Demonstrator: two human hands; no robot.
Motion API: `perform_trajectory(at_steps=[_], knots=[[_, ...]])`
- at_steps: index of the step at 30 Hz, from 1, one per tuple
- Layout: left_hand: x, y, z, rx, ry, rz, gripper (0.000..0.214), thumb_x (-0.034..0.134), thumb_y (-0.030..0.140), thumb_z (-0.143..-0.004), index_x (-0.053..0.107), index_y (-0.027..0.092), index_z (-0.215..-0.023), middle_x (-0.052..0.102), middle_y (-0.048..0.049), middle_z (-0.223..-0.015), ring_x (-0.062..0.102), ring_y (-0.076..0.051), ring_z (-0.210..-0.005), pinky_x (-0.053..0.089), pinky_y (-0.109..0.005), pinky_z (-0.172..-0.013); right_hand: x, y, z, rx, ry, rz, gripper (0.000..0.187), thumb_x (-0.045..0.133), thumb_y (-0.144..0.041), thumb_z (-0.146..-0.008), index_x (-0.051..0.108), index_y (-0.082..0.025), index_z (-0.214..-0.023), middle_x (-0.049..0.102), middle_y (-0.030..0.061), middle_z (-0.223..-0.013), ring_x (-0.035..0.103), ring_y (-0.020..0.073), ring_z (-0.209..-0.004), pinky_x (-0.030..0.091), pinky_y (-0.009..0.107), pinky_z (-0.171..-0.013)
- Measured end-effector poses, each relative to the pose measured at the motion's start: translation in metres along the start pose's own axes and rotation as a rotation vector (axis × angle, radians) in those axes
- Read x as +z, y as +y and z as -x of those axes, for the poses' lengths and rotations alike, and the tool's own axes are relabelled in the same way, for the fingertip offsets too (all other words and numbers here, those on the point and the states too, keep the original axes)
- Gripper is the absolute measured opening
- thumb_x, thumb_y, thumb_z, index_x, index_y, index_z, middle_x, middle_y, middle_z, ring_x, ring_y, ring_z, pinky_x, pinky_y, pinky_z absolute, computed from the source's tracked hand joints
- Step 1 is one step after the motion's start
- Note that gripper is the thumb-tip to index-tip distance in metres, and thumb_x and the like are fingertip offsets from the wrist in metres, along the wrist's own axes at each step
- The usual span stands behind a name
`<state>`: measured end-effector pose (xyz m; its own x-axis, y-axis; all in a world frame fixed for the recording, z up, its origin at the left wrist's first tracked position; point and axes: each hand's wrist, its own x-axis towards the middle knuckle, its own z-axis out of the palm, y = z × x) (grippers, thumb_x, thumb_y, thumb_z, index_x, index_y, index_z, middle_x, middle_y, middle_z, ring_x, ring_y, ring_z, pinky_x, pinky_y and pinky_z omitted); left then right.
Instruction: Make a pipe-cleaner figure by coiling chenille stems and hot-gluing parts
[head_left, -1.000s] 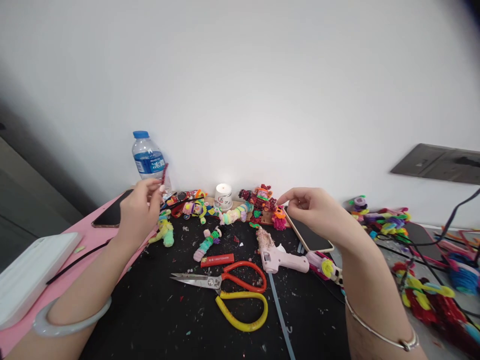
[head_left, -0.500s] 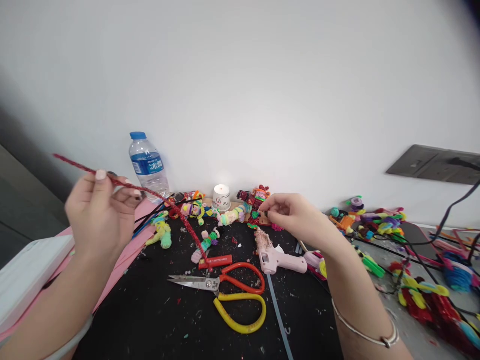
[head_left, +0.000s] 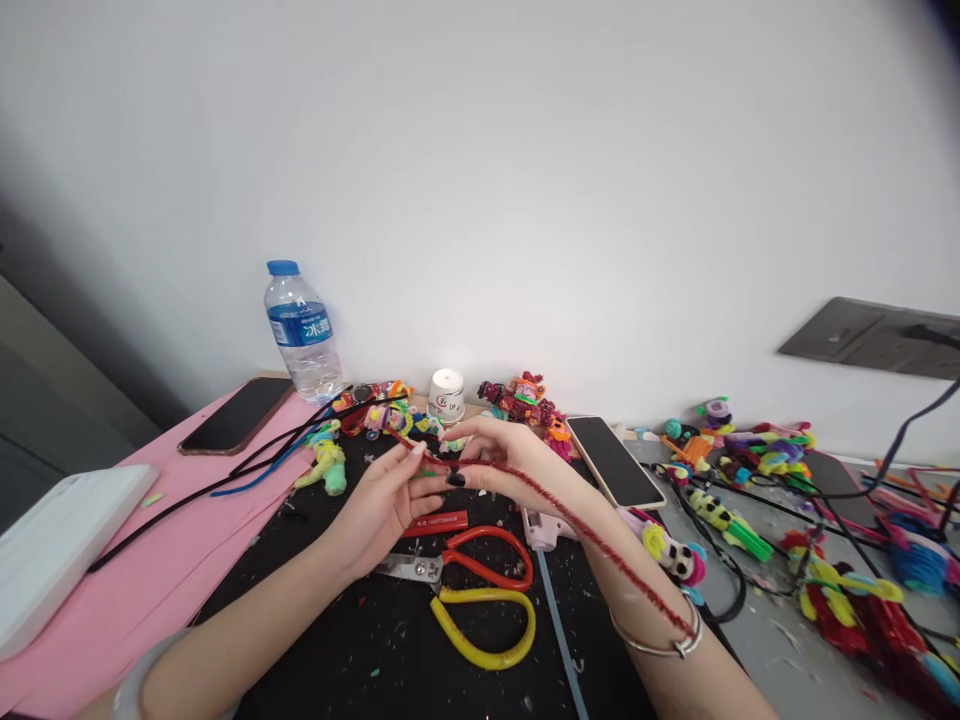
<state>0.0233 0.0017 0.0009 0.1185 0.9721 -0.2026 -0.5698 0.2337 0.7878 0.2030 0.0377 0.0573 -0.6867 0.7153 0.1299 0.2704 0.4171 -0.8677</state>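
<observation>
My left hand [head_left: 386,500] is closed, pinching a fuzzy red pipe cleaner [head_left: 600,545] between thumb and fingers. Close against it, my right hand [head_left: 506,455] has its fingers bent around the same stem. From there the pipe cleaner trails back across my right wrist to the bracelet. Below the hands lie scissors [head_left: 426,569] with one red and one yellow handle, their blade tips hidden by my left hand. A red printed strip [head_left: 439,523] rests just above them. My right arm partly covers a pale glue gun [head_left: 541,530] with a glue stick [head_left: 559,620] in it.
Behind the hands stand a water bottle [head_left: 304,335] and an upturned paper cup [head_left: 447,395]. Phones lie left [head_left: 238,415] and right [head_left: 616,460]. A white box [head_left: 71,545] sits on pink sheets [head_left: 187,560]. Colourful pipe-cleaner figures [head_left: 847,600] and cables spread across the right.
My left hand has come right and down with the pipe cleaner, meeting my right hand, which has shifted left. The stem's long end now lies over my right arm.
</observation>
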Motion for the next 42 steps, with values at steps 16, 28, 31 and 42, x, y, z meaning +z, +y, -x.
perform_trajectory(at_steps=[16,28,31,42], knots=[[-0.004,-0.012,0.003,-0.006,-0.081,-0.225,0.028,0.064,0.042,-0.079,0.055,0.015,-0.08,0.064,-0.0004,-0.065,0.06,-0.009,-0.05,0.044,-0.016,-0.047,-0.02,0.009,0.008,0.191,-0.149,-0.034,0.009,0.059,-0.019,-0.076,0.066,-0.014,-0.072,0.066,0.0006,-0.064,0.056,0.0089,-0.054,0.042,0.02,-0.05],[-0.005,-0.019,0.008,-0.083,-0.234,-0.308,0.032,0.062,0.043,-0.08,0.055,0.014,-0.069,0.063,-0.0009,-0.055,0.057,-0.01,-0.042,0.045,-0.019,-0.045,-0.027,0.003,0.011,0.197,-0.036,-0.369,0.022,0.073,-0.032,-0.07,0.061,-0.014,-0.069,0.062,-0.0023,-0.056,0.054,0.0069,-0.047,0.045,0.019,-0.049],[-0.006,-0.014,0.005,-0.004,-0.097,-0.17,0.027,0.068,0.04,-0.076,0.061,0.014,-0.078,0.062,0.0013,-0.06,0.056,-0.006,-0.047,0.045,-0.015,-0.047,-0.022,0.001,0.009,0.188,0.042,-0.376,0.018,0.071,-0.027,-0.071,0.06,-0.014,-0.07,0.062,-0.0026,-0.055,0.054,0.0069,-0.049,0.043,0.018,-0.047],[-0.006,-0.011,0.004,-0.033,-0.037,-0.068,0.025,0.075,0.035,-0.07,0.065,0.013,-0.078,0.057,0.0024,-0.062,0.05,-0.005,-0.053,0.044,-0.013,-0.05,0.016,0.007,0.035,0.268,0.284,-0.329,0.008,0.065,-0.016,-0.07,0.062,-0.015,-0.078,0.062,-0.002,-0.065,0.054,0.0083,-0.053,0.044,0.021,-0.052]])
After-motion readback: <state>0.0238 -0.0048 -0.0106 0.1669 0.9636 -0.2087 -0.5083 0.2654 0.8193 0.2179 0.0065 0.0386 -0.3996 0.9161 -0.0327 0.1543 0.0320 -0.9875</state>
